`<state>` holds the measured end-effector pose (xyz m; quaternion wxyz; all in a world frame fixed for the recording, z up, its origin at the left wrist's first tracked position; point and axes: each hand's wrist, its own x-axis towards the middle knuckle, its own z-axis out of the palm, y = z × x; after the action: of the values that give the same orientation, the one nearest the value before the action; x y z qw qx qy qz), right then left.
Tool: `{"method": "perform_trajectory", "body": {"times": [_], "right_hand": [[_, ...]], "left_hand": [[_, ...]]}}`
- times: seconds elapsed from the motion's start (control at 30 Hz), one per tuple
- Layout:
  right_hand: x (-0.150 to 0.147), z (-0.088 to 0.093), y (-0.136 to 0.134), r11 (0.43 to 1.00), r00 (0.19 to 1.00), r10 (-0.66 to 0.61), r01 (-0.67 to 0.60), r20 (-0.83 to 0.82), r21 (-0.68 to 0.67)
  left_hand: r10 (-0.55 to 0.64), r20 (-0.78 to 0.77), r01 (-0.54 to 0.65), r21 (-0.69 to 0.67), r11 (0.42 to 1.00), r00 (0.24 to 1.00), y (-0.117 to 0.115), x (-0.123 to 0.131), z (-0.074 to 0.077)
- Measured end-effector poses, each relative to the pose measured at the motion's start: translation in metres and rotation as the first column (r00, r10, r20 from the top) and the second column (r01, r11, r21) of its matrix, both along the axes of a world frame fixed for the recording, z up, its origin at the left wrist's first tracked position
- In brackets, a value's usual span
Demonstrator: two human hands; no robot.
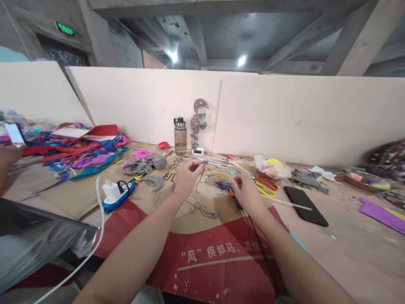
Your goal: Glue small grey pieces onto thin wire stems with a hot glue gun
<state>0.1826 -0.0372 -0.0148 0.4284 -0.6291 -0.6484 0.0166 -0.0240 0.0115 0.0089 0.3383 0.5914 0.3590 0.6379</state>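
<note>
My left hand (186,176) is raised over the cardboard sheet, thumb and fingertips pinching a small grey felt piece (205,163). Grey thread (202,209) hangs from that piece and lies in a loose tangle on the cardboard below. To the right, my right hand (246,191) is closed with the fingertips together; whatever is in them is too small to make out. Beneath and beside it sits a blue and orange object (225,185), partly covered by the hand. Scissors with red and yellow handles (266,185) lie just beyond this hand.
A water bottle (180,137) and a hanging grey felt moon ornament (200,120) stand by the white partition. Left are a blue power strip (118,198), grey felt pieces (144,164) and coloured strips (85,154). A black phone (305,205) lies right. Another person's hand (8,162) holds a phone.
</note>
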Motion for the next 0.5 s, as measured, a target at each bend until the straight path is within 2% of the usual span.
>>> {"method": "perform_trajectory", "body": {"times": [0.07, 0.17, 0.23, 0.3, 0.37, 0.5], "right_hand": [[-0.02, 0.01, -0.002, 0.983, 0.952, 0.18, -0.165, -0.248, 0.08], [-0.053, 0.023, 0.001, 0.921, 0.749, 0.375, -0.365, -0.546, 0.132], [-0.07, 0.027, 0.007, 0.885, 0.618, 0.417, -0.442, -0.667, 0.145], [-0.08, 0.027, 0.013, 0.886, 0.563, 0.399, -0.44, -0.724, 0.146], [-0.085, 0.027, 0.016, 0.91, 0.603, 0.369, -0.39, -0.707, 0.142], [-0.086, 0.027, 0.013, 0.944, 0.781, 0.331, -0.277, -0.53, 0.181]], "left_hand": [[0.048, -0.078, -0.042, 0.086, 0.995, 0.996, -0.006, 0.0, 0.003], [0.013, -0.088, 0.0, 0.143, 0.99, 0.996, -0.013, 0.0, 0.007], [-0.014, -0.057, 0.022, 0.134, 0.991, 0.998, -0.015, 0.001, 0.009], [-0.005, -0.042, 0.011, 0.129, 0.992, 0.999, -0.014, 0.001, 0.009], [0.022, -0.047, -0.015, 0.13, 0.991, 0.999, -0.013, 0.002, 0.008], [0.009, -0.071, -0.004, 0.062, 0.998, 0.997, -0.012, 0.004, 0.007]]}}
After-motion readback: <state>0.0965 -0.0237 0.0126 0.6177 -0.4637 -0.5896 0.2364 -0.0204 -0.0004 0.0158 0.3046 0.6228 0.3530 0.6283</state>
